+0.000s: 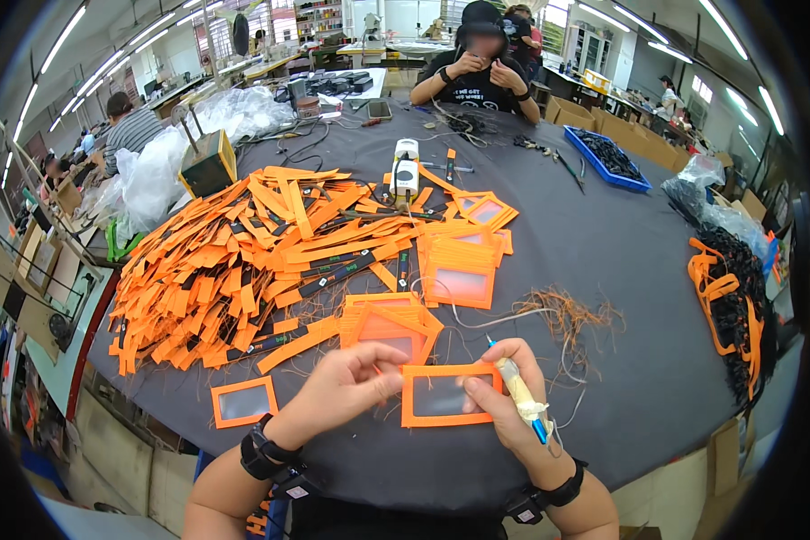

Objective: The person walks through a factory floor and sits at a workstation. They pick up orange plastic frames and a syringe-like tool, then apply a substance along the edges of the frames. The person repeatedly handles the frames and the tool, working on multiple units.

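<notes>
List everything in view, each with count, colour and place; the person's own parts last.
held frame: one, orange, grey window, front centre
pen-like tool: one, pale with blue ends, in the right hand
single frame: one, orange, front left
piled frames: several, orange, centre
strips: many, orange and black, left heap
thread scraps: one tangle, orange, right of centre
power strip: one, white, behind piled frames
tray: one, blue, far right
plastic bags: several, clear, left and right
table: one, dark grey, underneath
co-worker: one, black shirt, opposite
left hand: one, bare, at held frame's upper-left corner
right hand: one, bare, on held frame's right end
</notes>
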